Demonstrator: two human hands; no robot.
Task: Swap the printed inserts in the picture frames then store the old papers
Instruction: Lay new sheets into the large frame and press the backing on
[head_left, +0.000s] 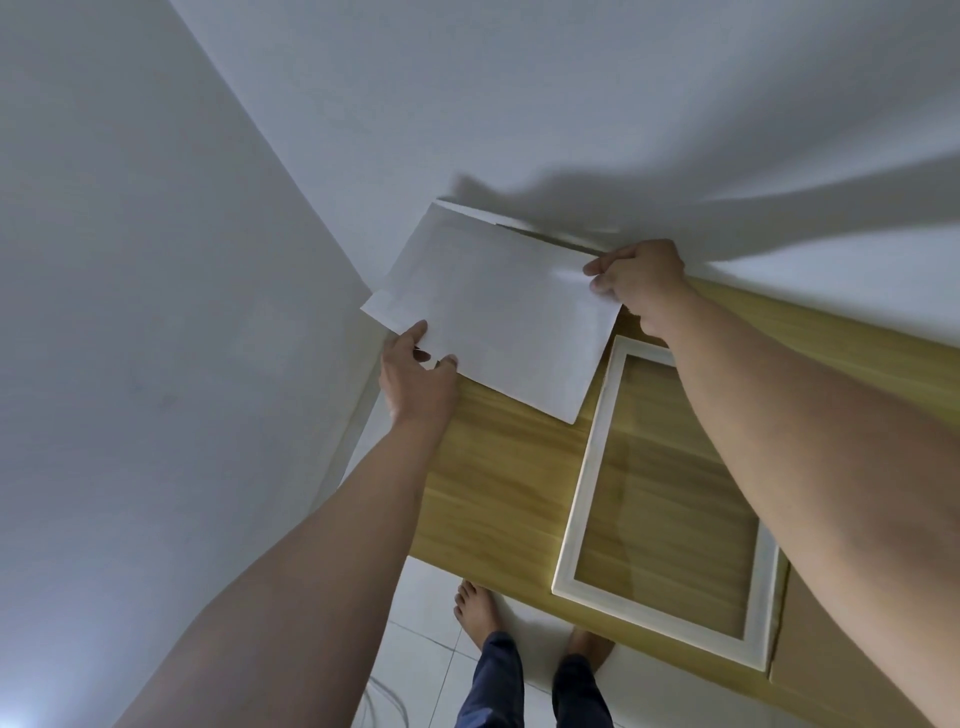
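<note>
Both hands hold a small stack of white papers (493, 312) over the far left corner of the wooden table (498, 467), close to the wall. The left hand (415, 374) pinches the near left edge; the right hand (639, 280) pinches the far right corner. An empty white picture frame (582, 478) lies flat on the table beside them, under the right forearm.

From my end this looks like a room in a home, not a workplace: bare feet (475, 610) on a white tiled floor (431, 613), plain white walls (156, 312) meeting in a corner, wood-grain tabletop (509, 467) w/ a white picture frame (586, 467), and a loose cable (387, 696) on the floor.
</note>
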